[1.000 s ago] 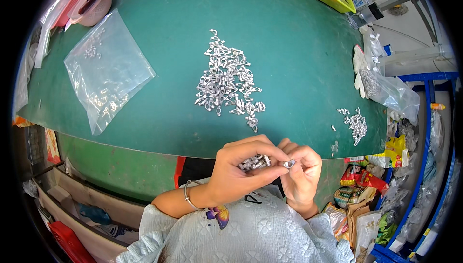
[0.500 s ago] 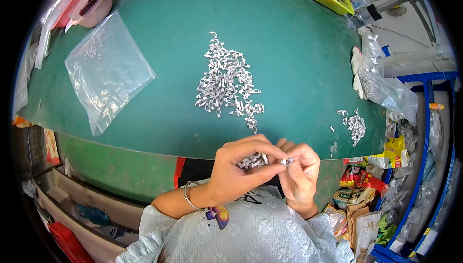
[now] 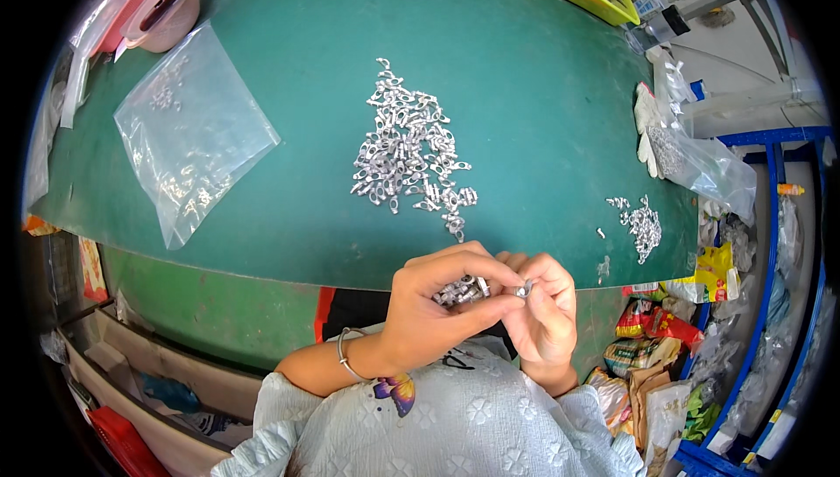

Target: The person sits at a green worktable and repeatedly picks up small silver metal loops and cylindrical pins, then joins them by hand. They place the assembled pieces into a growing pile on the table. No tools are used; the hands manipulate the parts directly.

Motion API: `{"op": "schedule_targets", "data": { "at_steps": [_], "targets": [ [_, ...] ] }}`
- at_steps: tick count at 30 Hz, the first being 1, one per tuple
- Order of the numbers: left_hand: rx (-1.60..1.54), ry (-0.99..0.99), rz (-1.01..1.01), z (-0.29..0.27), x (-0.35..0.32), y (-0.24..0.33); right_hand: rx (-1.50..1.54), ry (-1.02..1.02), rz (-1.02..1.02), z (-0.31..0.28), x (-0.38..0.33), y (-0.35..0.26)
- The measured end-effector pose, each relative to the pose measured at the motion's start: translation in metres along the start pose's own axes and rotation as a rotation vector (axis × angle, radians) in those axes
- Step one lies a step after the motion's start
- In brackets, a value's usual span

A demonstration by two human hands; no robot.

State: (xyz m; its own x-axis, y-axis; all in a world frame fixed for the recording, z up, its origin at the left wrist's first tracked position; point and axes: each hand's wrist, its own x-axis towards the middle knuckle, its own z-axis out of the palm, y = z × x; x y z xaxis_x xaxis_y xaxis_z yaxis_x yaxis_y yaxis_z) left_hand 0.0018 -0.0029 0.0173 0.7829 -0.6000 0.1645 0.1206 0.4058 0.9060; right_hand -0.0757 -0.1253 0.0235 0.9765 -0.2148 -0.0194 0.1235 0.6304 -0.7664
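Nearest, held against the chest: left hand point(image 3: 429, 315) cupped round a small clutch of silver metal pieces point(image 3: 459, 289); right hand point(image 3: 547, 311) pinching one piece point(image 3: 523, 288) between thumb and fingertips — likely sorting or checking singly. Next move calls for a fine fingertip release. Piece's long axis and heading: too small to tell. Beyond, on the green table point(image 3: 525, 109): main heap of pieces point(image 3: 407, 149), smaller heap point(image 3: 643, 225) at right — clear bag point(image 3: 188, 140) at left.
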Motion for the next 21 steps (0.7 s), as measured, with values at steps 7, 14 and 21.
{"op": "schedule_targets", "data": {
  "at_steps": [7, 14, 21],
  "targets": [
    [0.015, 0.013, 0.022, -0.0007, 0.0007, -0.0001, 0.071, -0.005, 0.056, 0.0004, -0.0009, 0.0014],
    [0.024, 0.023, 0.029, -0.0001, 0.0005, -0.0002, 0.068, -0.006, 0.069, 0.0022, -0.0009, 0.0006],
    [0.057, 0.015, 0.046, -0.0016, -0.0003, -0.0005, 0.059, 0.003, 0.071, 0.0007, -0.0017, 0.0015]
  ]
}}
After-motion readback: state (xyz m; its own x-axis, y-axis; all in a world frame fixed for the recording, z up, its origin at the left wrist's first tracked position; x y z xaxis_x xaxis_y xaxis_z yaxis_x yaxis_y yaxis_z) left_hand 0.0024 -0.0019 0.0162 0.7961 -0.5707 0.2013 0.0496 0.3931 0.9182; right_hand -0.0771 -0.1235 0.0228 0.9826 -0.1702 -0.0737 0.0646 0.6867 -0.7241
